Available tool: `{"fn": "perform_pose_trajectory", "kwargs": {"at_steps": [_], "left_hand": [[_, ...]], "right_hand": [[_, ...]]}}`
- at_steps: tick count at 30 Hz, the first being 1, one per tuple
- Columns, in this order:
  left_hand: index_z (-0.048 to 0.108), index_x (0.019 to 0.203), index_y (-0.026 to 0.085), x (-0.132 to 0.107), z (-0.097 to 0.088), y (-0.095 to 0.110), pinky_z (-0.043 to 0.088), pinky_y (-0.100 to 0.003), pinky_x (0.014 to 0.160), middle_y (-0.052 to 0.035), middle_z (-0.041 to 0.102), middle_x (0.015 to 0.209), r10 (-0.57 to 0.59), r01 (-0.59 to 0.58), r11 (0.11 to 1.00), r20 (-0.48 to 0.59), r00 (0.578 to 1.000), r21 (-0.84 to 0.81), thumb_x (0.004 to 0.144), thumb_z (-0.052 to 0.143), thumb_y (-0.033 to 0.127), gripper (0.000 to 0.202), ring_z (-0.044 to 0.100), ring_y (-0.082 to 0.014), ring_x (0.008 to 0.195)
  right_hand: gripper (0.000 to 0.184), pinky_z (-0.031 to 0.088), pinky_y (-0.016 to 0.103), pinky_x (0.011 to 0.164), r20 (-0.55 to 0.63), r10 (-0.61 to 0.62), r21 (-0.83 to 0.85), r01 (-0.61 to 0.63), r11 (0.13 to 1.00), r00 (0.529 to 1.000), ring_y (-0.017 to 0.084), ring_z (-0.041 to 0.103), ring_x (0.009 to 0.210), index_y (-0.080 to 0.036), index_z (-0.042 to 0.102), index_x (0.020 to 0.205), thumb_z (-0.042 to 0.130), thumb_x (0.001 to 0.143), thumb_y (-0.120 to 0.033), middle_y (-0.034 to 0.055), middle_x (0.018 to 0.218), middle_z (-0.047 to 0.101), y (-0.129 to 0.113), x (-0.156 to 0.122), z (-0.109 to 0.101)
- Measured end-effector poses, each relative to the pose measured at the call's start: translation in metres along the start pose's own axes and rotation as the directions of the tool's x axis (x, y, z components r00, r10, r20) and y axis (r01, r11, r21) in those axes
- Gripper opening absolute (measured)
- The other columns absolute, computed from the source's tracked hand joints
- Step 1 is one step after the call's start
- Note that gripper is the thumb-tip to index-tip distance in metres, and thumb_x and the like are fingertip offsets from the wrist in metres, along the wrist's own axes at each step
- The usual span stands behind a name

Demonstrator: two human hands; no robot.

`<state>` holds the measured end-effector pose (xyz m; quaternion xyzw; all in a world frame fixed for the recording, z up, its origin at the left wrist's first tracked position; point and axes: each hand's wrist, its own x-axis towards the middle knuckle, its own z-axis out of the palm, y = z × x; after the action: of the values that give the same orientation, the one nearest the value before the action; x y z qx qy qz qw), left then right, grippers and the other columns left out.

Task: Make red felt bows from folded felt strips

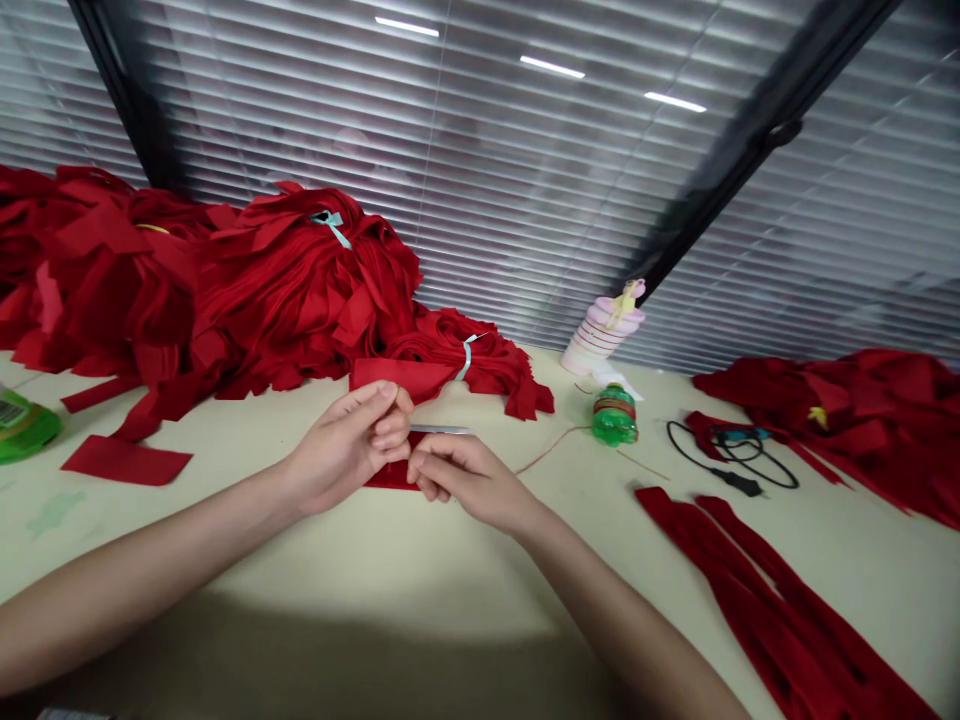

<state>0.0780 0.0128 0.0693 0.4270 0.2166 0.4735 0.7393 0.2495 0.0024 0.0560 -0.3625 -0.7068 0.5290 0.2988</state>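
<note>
Hands [345,450] half-hide what seems red felt [386,477].

Textile workshop, prob. cutting/sewing room: big heaps of red fabric strips [300,300] w/ pale-blue ties [328,226], more cut strips [772,600] on long cream worktable [480,560], black elec. cord [731,455], slatted window blinds [525,200] behind.

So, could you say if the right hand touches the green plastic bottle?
Apart: the head view shows tabletop between the right hand and the green plastic bottle.
</note>
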Motion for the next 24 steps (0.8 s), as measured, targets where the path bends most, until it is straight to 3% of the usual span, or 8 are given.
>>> {"fn": "perform_pose_trajectory", "kwargs": {"at_steps": [4, 8, 11, 14, 16, 20, 24], "left_hand": [[0.057, 0.076, 0.015, 0.001, -0.005, -0.001, 0.022, -0.013, 0.040, 0.0069, 0.023, 0.057, -0.069, 0.070, 0.997, -0.023, 0.997, 0.037, 0.092, 0.052, 0.030, 0.023, 0.020, -0.0057, 0.047], [0.057, 0.078, 0.016, 0.002, -0.007, -0.005, 0.017, -0.013, 0.038, 0.0083, 0.018, 0.055, -0.125, 0.125, 0.990, -0.007, 0.992, 0.065, 0.093, 0.050, 0.033, 0.024, 0.014, -0.0052, 0.044], [0.058, 0.078, 0.016, 0.001, -0.007, -0.007, 0.017, -0.013, 0.036, 0.0091, 0.019, 0.053, -0.161, 0.158, 0.984, 0.027, 0.987, 0.078, 0.092, 0.052, 0.034, 0.023, 0.013, -0.0045, 0.043], [0.059, 0.079, 0.015, -0.001, -0.006, -0.009, 0.016, -0.013, 0.035, 0.0099, 0.018, 0.050, -0.201, 0.196, 0.977, 0.056, 0.978, 0.089, 0.092, 0.052, 0.034, 0.024, 0.012, -0.0045, 0.042], [0.060, 0.080, 0.015, -0.003, -0.005, -0.009, 0.016, -0.012, 0.034, 0.0102, 0.018, 0.049, -0.222, 0.216, 0.972, 0.066, 0.973, 0.093, 0.092, 0.051, 0.034, 0.024, 0.012, -0.0045, 0.041], [0.060, 0.083, 0.016, -0.004, -0.006, -0.007, 0.015, -0.012, 0.033, 0.0104, 0.017, 0.048, -0.247, 0.240, 0.966, 0.077, 0.966, 0.093, 0.093, 0.049, 0.035, 0.024, 0.011, -0.0047, 0.041], [0.059, 0.087, 0.017, -0.004, -0.005, -0.004, 0.015, -0.013, 0.033, 0.0105, 0.017, 0.049, -0.256, 0.248, 0.964, 0.082, 0.963, 0.096, 0.094, 0.048, 0.031, 0.019, 0.009, -0.0053, 0.041]], "right_hand": [[0.024, 0.045, 0.025, 0.060, -0.076, 0.015, -0.145, -0.026, 0.989, 0.997, 0.012, 0.056, 0.063, -0.017, 0.059, 0.074, 0.043, 0.088, -0.027, 0.0011, 0.069, 0.062, 0.016, 0.007, -0.009], [0.015, 0.046, 0.028, 0.066, -0.294, -0.041, -0.356, -0.070, 0.932, 0.955, 0.014, 0.058, 0.067, -0.017, 0.060, 0.078, 0.049, 0.085, -0.023, 0.0017, 0.074, 0.063, 0.048, 0.018, -0.024], [0.014, 0.048, 0.031, 0.074, -0.364, -0.097, -0.491, -0.103, 0.865, 0.926, 0.016, 0.061, 0.079, -0.015, 0.061, 0.094, 0.051, 0.085, -0.018, 0.0067, 0.096, 0.065, 0.070, 0.026, -0.030], [0.021, 0.047, 0.039, 0.087, -0.337, -0.141, -0.615, -0.104, 0.782, 0.931, 0.020, 0.059, 0.100, -0.015, 0.059, 0.107, 0.057, 0.087, -0.020, 0.0088, 0.114, 0.061, 0.082, 0.032, -0.031], [0.022, 0.046, 0.044, 0.091, -0.286, -0.141, -0.683, -0.099, 0.723, 0.948, 0.022, 0.057, 0.106, -0.016, 0.059, 0.108, 0.058, 0.089, -0.026, 0.0074, 0.115, 0.060, 0.085, 0.035, -0.031], [0.021, 0.048, 0.044, 0.087, -0.240, -0.098, -0.766, -0.126, 0.630, 0.966, 0.021, 0.059, 0.100, -0.015, 0.061, 0.104, 0.056, 0.091, -0.031, 0.0062, 0.109, 0.061, 0.084, 0.037, -0.032], [0.017, 0.046, 0.042, 0.087, -0.231, -0.104, -0.791, -0.125, 0.598, 0.967, 0.020, 0.059, 0.097, -0.015, 0.062, 0.100, 0.056, 0.091, -0.029, 0.0048, 0.103, 0.062, 0.084, 0.036, -0.032]]}}
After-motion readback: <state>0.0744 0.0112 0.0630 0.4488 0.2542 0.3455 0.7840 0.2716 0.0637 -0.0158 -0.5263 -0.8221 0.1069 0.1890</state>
